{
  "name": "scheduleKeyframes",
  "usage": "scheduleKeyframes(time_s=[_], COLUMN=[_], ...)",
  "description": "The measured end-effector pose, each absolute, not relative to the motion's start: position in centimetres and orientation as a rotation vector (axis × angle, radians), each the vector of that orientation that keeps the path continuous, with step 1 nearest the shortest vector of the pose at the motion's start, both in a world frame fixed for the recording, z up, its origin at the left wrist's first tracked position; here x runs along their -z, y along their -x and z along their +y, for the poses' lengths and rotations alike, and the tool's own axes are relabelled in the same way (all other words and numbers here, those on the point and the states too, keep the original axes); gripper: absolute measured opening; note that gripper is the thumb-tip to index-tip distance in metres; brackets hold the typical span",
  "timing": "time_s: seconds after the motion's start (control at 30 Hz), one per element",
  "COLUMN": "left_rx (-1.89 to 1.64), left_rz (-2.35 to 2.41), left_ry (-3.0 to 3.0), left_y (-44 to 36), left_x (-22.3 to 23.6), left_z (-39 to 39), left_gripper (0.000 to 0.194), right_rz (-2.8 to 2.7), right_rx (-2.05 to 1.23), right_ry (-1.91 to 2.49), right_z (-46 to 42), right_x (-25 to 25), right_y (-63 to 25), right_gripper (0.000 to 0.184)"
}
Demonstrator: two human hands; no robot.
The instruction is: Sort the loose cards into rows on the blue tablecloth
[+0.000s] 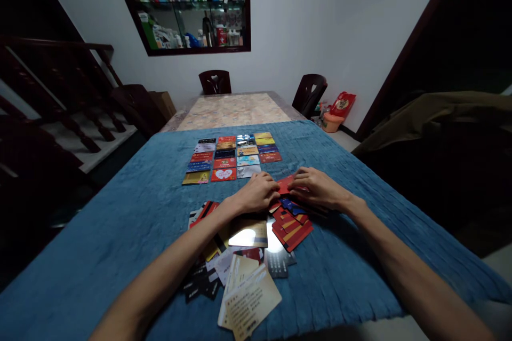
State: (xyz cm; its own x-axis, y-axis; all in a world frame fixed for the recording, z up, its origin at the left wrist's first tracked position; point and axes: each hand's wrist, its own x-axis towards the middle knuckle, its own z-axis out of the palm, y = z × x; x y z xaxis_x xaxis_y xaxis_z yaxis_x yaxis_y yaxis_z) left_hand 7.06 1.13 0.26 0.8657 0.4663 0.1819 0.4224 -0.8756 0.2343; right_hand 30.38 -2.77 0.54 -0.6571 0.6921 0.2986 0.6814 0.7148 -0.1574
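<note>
Between my hands is a red card (284, 185). My left hand (259, 190) has its fingers closed at the card's left edge, and my right hand (318, 187) pinches its right side. Just below them lie fanned red-and-orange cards (291, 229) with a few blue cards (294, 206) on top. A loose heap spreads under and beside my left forearm, including a shiny gold card (248, 233), black cards (200, 282) and cream cards (256, 298) with printed text. Farther off, overlapping cards lie in neat columns, among them a red card with a white heart (223, 174).
A blue cloth (148, 213) covers the near part of the table, with the bare patterned tabletop (236, 109) beyond. Dark chairs (215, 82) stand at the far side. A wall cabinet (200, 52), a stair railing (60, 45) and a red bag (343, 103) are around the room.
</note>
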Motion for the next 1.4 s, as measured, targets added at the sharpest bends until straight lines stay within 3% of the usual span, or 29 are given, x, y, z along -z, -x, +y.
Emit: scheduleKeyframes(time_s=[0.63, 1.0, 1.4], left_rx=[-0.35, -0.751, -0.754], left_rz=[0.665, 0.791, 0.823], left_ry=[-3.102, -2.813, -2.709], left_y=[-7.1, -6.4, -6.3], left_x=[-0.9, -0.4, -0.5], left_z=[0.8, 2.1, 2.2], left_gripper=[0.02, 0.023, 0.026], right_rz=[-2.488, -2.387, -2.267], right_rx=[0.183, 0.007, -0.09], right_ry=[0.986, 1.097, 1.164], right_z=[-3.0, -1.5, -1.5], right_x=[-0.9, 0.2, 0.9], right_y=[-30.2, -32.5, -31.9], right_gripper=[0.03, 0.023, 0.027])
